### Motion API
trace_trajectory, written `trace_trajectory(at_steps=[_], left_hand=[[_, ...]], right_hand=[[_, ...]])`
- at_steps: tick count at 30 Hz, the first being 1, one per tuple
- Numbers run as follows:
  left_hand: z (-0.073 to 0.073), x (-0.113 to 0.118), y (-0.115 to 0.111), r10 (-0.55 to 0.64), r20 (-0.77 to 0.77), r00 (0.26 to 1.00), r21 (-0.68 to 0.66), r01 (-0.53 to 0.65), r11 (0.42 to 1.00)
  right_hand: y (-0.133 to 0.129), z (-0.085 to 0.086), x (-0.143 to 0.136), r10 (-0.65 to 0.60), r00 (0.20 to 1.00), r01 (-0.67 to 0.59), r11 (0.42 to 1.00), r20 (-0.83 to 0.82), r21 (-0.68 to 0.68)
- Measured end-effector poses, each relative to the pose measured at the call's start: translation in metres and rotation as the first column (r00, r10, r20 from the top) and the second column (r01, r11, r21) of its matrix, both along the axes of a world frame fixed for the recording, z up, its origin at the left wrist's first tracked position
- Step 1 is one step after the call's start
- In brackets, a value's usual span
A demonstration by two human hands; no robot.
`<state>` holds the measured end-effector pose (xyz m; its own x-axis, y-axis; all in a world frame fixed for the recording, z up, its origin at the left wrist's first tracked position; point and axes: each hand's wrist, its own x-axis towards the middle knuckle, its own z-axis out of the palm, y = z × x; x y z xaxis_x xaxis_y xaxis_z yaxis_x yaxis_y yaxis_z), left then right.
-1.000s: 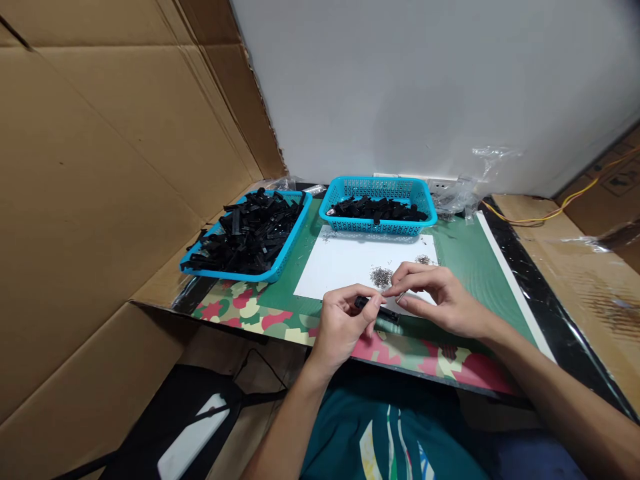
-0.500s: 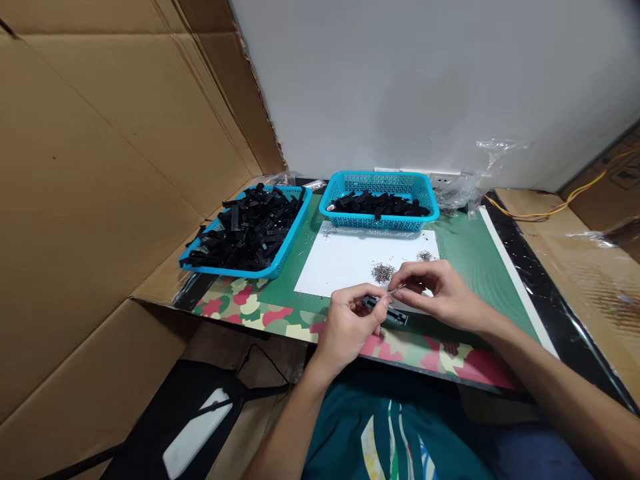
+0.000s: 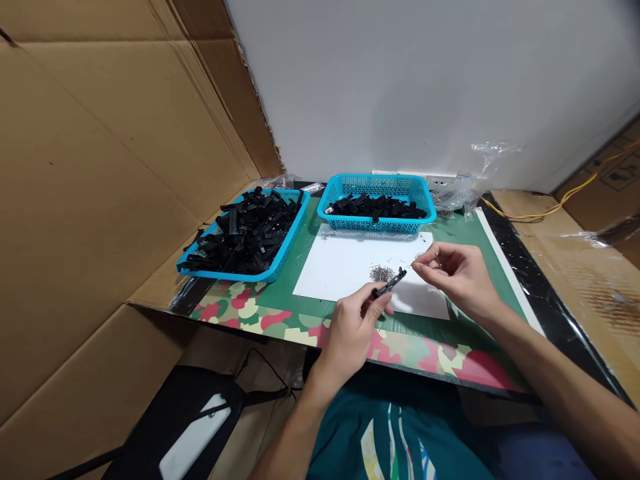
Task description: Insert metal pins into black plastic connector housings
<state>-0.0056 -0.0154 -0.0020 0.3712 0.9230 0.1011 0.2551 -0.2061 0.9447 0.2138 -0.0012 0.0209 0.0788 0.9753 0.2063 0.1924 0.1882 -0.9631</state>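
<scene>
My left hand (image 3: 353, 327) grips a narrow black plastic part (image 3: 390, 284) between thumb and fingers, tilted with its far end up to the right. A short gap to the right of that end, my right hand (image 3: 453, 270) is closed in a pinch. Whatever its fingertips hold is too small to make out. Behind the black part, a pile of tiny metal pieces (image 3: 382, 273) lies on a white sheet (image 3: 340, 267). A smaller heap is partly hidden by my right fingertips.
A blue basket (image 3: 280, 263) heaped with black plastic parts (image 3: 255, 227) stands at the left. Another blue basket (image 3: 375, 225) with similar parts stands at the back against the wall. Clear plastic bags (image 3: 463, 193) and yellow wires (image 3: 540, 215) lie at the back right.
My hands have moved apart, the right one going up and to the right. The black part has turned from sloping down to pointing up to the right.
</scene>
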Motion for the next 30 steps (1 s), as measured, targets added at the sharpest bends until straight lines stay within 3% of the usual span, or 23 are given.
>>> trace_trajectory(at_steps=[4,8,14,24,30], left_hand=[[-0.003,0.001,-0.002,0.0,-0.135,0.991,0.201,0.027,0.979],[-0.006,0.003,-0.005,-0.057,-0.25,0.967,0.246,0.12,0.962],[-0.011,0.007,-0.01,0.0,-0.385,0.923,0.344,0.144,0.928],[-0.013,0.007,-0.011,-0.001,-0.444,0.896,0.395,0.196,0.897],[-0.013,0.007,-0.011,-0.006,-0.469,0.883,0.397,0.217,0.892]], right_hand=[[0.001,-0.001,0.007,0.011,0.996,-0.005,0.998,0.085,-0.068],[0.005,-0.003,0.014,0.103,0.98,-0.072,0.982,0.172,-0.175],[0.006,-0.003,0.009,0.165,0.954,-0.107,0.968,0.252,-0.226],[0.008,-0.017,0.001,0.173,0.896,-0.084,0.97,0.408,-0.227],[0.005,-0.015,-0.004,0.14,0.86,-0.068,0.985,0.49,-0.161]])
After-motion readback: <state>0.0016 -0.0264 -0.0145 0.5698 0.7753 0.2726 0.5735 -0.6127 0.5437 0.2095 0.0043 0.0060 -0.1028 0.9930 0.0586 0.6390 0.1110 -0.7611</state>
